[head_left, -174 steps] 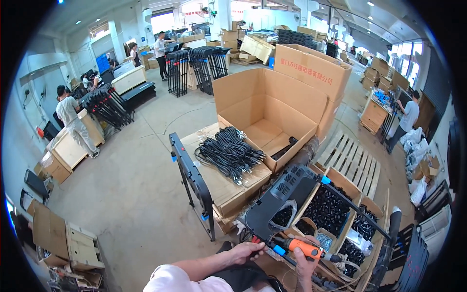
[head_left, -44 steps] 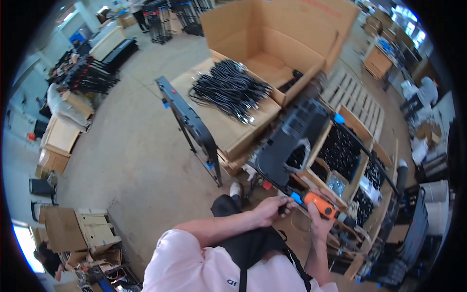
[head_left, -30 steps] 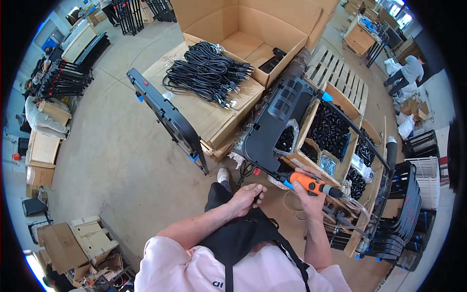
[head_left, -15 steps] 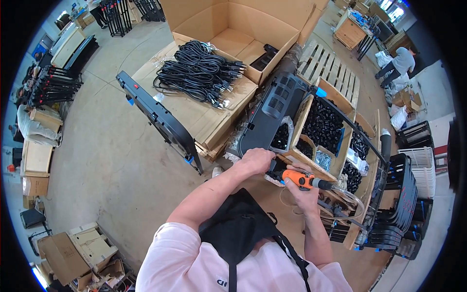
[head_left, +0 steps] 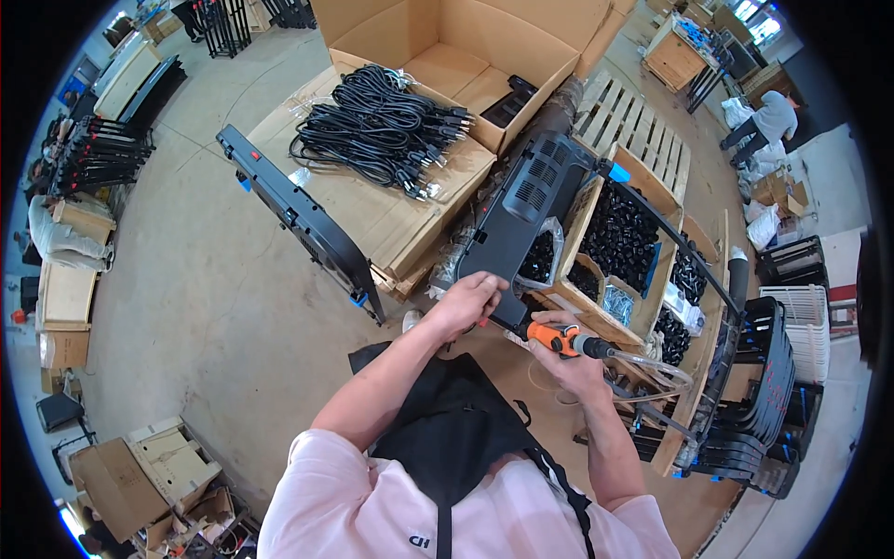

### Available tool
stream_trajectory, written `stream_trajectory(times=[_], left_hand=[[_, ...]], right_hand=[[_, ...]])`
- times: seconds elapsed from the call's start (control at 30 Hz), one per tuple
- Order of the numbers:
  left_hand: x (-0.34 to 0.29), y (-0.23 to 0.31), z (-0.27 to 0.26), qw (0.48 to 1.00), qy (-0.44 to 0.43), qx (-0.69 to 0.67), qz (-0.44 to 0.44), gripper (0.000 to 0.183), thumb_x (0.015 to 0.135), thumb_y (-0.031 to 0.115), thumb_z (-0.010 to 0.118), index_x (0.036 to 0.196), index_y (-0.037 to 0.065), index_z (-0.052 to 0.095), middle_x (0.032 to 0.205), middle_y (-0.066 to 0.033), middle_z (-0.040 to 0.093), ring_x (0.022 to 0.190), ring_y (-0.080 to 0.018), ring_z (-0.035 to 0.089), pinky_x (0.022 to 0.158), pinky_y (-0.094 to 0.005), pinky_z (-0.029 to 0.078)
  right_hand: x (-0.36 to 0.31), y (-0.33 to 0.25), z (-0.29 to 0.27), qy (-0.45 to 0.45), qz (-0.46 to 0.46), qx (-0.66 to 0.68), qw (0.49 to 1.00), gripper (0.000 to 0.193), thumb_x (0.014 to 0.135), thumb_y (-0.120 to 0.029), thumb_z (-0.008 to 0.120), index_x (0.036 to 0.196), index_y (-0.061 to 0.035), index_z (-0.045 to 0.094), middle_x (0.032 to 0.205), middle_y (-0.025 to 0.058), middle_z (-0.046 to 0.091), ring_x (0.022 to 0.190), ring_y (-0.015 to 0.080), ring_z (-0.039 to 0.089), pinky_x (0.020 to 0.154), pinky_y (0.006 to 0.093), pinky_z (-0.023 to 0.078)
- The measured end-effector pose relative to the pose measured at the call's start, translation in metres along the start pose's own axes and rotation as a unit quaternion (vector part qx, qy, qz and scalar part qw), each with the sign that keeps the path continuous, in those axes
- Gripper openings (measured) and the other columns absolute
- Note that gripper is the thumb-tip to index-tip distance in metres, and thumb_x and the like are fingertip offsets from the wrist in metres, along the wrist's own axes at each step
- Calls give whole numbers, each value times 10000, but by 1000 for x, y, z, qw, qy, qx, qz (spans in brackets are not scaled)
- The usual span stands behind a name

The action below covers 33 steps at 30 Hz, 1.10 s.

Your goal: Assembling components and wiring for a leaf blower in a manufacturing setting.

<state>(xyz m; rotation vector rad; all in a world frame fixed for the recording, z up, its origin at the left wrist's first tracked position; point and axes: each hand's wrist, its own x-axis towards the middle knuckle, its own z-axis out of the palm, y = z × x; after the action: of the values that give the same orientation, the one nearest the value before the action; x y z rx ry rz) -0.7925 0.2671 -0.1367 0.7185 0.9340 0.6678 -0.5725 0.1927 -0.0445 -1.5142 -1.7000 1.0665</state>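
Observation:
My right hand (head_left: 575,369) is wrapped round an orange power screwdriver (head_left: 553,337) with a clear hose at its back end. The tool points left, toward the near end of a long black vented housing (head_left: 507,244). At that housing's near left edge is my left hand (head_left: 468,304), its fingers curled together. Whatever they pinch, if anything, is too small to make out; a bit of red shows just below them. Close by on the right are a clear bag of small black parts (head_left: 538,259) and a wooden bin (head_left: 579,244) of black pieces and silver screws (head_left: 617,302).
A second black unit (head_left: 298,224) stands upright on the left. Bundled black cables (head_left: 382,130) lie on a carton before an open cardboard box (head_left: 447,70). Behind the bins is a wooden pallet (head_left: 633,130). Black frames (head_left: 759,373) stack at right; another person (head_left: 773,116) bends farther back.
My left hand has moved left and slightly up along the housing's near edge. The screwdriver in my right hand has shifted a little left.

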Motion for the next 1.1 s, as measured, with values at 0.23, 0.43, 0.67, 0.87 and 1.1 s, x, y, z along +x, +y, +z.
stream_trajectory(times=[0.23, 0.43, 0.67, 0.87, 1.1], left_hand=[[-50, -55, 5, 988, 18, -147, -43, 267, 1128, 305, 515, 1159, 76, 648, 807, 37, 563, 691, -80, 518, 606, -236, 426], [-61, -85, 19, 967, 54, -232, -93, 224, 1118, 269, 539, 1166, 77, 645, 884, 32, 604, 732, -87, 527, 638, -246, 431], [-50, -80, 23, 907, 36, -401, -121, 212, 1116, 303, 541, 1129, 105, 612, 854, 35, 546, 701, -84, 480, 586, -227, 396], [-37, -80, 24, 882, 30, -458, -111, 234, 1104, 333, 559, 1114, 106, 612, 841, 30, 565, 671, -104, 502, 551, -242, 393], [-34, -72, 25, 858, 43, -502, -98, 233, 1109, 337, 548, 1110, 112, 611, 811, 38, 547, 690, -109, 486, 574, -252, 391]], right_hand=[[2, 0, 1, -30, 19, 18, 999, 360, 866, -100, 802, 1205, -54, 690, 1031, 89, 758, 900, 146, 711, 847, 312, 577], [-11, -2, 6, 28, -12, 101, 994, 468, 873, -70, 796, 1304, -23, 619, 1194, 126, 727, 1088, 181, 694, 992, 337, 546], [-22, -8, 16, 34, -34, 190, 981, 500, 882, -13, 766, 1338, 7, 561, 1285, 172, 691, 1192, 245, 668, 1070, 402, 526], [-20, -10, 21, 45, -30, 182, 982, 501, 879, -13, 773, 1337, 8, 571, 1289, 168, 691, 1197, 241, 669, 1075, 394, 525], [-11, -16, 21, 20, -22, 150, 988, 488, 876, -20, 775, 1330, -5, 598, 1317, 152, 687, 1211, 233, 666, 1082, 388, 519]])
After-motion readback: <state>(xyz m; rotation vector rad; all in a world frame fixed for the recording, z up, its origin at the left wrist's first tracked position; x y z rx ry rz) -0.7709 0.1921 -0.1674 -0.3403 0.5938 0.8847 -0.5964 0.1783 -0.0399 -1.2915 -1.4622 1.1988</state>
